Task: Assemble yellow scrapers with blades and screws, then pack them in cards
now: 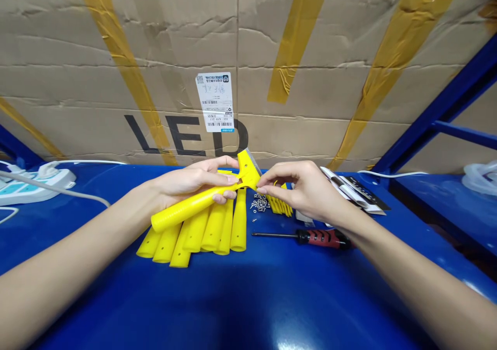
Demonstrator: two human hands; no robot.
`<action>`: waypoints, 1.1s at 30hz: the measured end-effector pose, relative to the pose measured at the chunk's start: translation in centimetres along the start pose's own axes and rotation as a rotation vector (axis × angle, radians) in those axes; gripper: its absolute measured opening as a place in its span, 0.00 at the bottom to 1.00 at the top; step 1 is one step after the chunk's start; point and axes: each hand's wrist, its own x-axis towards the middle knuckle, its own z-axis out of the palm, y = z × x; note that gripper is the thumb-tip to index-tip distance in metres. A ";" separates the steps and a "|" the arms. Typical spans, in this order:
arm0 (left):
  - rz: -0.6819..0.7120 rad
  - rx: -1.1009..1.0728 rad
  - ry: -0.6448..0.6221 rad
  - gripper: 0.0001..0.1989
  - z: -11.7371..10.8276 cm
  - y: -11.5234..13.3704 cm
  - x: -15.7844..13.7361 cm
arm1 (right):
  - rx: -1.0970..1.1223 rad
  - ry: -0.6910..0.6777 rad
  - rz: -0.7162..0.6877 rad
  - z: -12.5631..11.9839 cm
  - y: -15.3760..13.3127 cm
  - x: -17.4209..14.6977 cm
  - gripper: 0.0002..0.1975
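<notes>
A yellow scraper point(190, 208) with a metal blade along its head is held up over the blue table. My left hand point(194, 181) is closed round its neck, with the long handle slanting down to the left. My right hand point(301, 187) pinches at the lower corner of the scraper's head; whether a small part is also between those fingertips is hidden. Below the scraper lies a row of several yellow handles point(212, 231). Small screws and nuts point(260, 203) are heaped just under my right fingertips, beside a row of yellow scraper heads point(280, 205).
A screwdriver point(322, 238) with a red and black grip lies below my right hand. Behind that wrist are black and white packets point(361, 194). A white power strip point(34, 187) with cables sits at the left. Taped cardboard boxes point(174, 55) stand behind the blue table point(233, 303).
</notes>
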 end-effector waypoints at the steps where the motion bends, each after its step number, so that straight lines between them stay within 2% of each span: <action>1: 0.002 0.004 0.005 0.17 0.0 0.0 0.0 | -0.019 0.012 -0.014 0.1 0.1 0.0 0.03; 5: 0.009 0.031 0.009 0.17 0.0 -0.1 0.1 | -0.071 0.015 0.008 0.2 0.1 0.1 0.04; 11: 0.014 0.083 -0.047 0.16 -0.1 -0.3 0.0 | 0.051 0.013 0.209 0.5 0.2 0.3 0.06; 13: 0.023 0.103 -0.046 0.16 0.0 -0.3 -0.1 | 0.130 0.060 0.266 0.6 0.5 0.4 0.09; 16: 0.037 0.137 -0.059 0.16 0.2 -0.3 -0.3 | 0.326 0.143 0.392 0.6 0.9 0.5 0.21; 18: 0.042 0.164 -0.076 0.14 0.4 -0.2 -0.3 | 0.431 0.125 0.444 0.6 1.0 0.5 0.25; 22: 0.050 0.166 -0.072 0.14 0.7 -0.2 -0.3 | 0.424 0.064 0.451 0.5 1.0 0.4 0.24; 27: 0.058 0.171 -0.042 0.15 0.6 -0.1 -0.4 | 0.371 0.085 0.439 0.5 1.8 0.4 0.26; 31: 0.026 0.132 0.029 0.17 0.2 0.0 -0.3 | 0.255 0.157 0.313 0.4 2.0 0.3 0.29; 33: 0.022 0.100 0.079 0.17 0.0 0.1 -0.2 | 0.106 0.133 0.185 0.3 1.6 0.1 0.22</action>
